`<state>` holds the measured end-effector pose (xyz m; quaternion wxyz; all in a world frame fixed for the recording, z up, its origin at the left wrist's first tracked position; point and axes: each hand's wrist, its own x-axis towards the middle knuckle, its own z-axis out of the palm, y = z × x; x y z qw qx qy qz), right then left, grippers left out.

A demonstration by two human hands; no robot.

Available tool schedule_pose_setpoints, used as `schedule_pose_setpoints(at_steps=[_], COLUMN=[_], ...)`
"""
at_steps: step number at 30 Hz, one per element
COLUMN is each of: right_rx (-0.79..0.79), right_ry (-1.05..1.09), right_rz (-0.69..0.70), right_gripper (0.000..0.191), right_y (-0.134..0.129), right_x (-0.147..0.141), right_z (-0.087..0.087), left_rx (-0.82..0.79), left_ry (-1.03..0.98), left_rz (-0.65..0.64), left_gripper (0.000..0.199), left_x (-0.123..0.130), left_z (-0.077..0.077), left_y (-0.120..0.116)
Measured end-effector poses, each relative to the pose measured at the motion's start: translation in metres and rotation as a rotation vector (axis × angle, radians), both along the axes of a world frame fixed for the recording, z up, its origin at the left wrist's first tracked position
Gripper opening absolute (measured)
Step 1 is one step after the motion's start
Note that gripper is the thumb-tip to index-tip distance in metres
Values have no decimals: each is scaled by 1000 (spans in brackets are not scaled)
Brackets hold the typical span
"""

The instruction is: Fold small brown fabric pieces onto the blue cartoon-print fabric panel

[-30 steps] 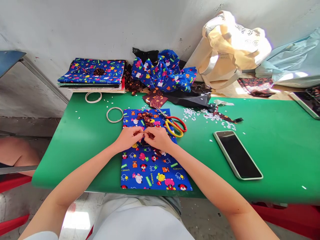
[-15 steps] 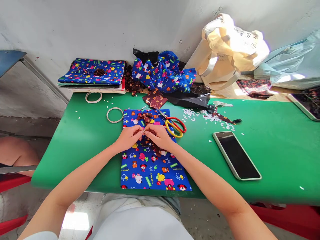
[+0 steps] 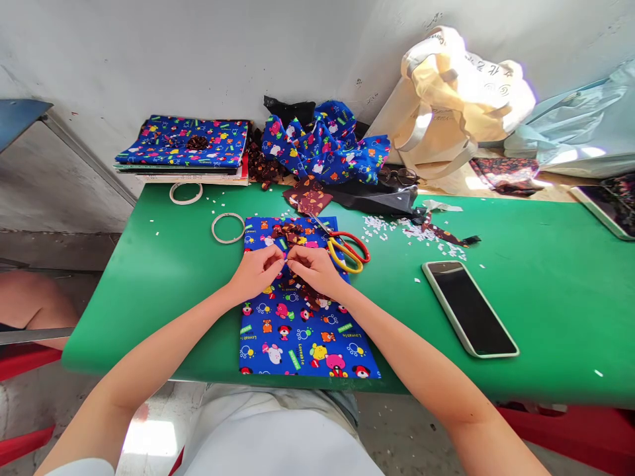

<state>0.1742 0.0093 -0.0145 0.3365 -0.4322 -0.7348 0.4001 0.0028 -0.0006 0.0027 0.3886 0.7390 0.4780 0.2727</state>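
Observation:
Above a blue cartoon-print cloth (image 3: 297,344), my left hand (image 3: 256,270) and my right hand (image 3: 313,266) meet fingertip to fingertip. Both are closed in a pinch; what lies between the fingers is too small and covered to name. Brown patterned fabric scraps (image 3: 310,295) lie on the cloth just under my right hand, and a gathered brown piece (image 3: 289,233) sits above the hands. Scissors (image 3: 348,251) with one red and one yellow handle rest beside my right hand, blades pointing up-left.
Two tape rolls (image 3: 228,227) lie left on the green table (image 3: 149,291). A phone (image 3: 471,307) is at right, below white paper bits (image 3: 421,230). Behind are a cloth-topped stack (image 3: 159,142), crumpled blue cloth (image 3: 322,149) and a canvas bag (image 3: 426,99). Someone's knee (image 3: 34,301) shows at left.
My hands have barely shifted, a few pixels to the right at the fingertips, still pinched together. The cloth, scissors and phone stay where they were.

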Motion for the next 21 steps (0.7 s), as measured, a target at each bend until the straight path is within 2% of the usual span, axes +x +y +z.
schedule_pose_setpoints(at_steps=[6,14,21], right_rx=[4,-28,-24], right_ry=[-3,18,19], right_rz=[5,12,41], right_gripper=[15,16,17], right_y=[0,-1,-1], right_x=[-1,0,1], right_z=[1,5,5], left_rx=[111,149,114], left_ry=[110,130,156], left_rz=[-74,-133,-161], left_gripper=[15,17,21], left_x=[0,-2,-1], left_z=[-3,-6,-5], left_y=[0,3,4])
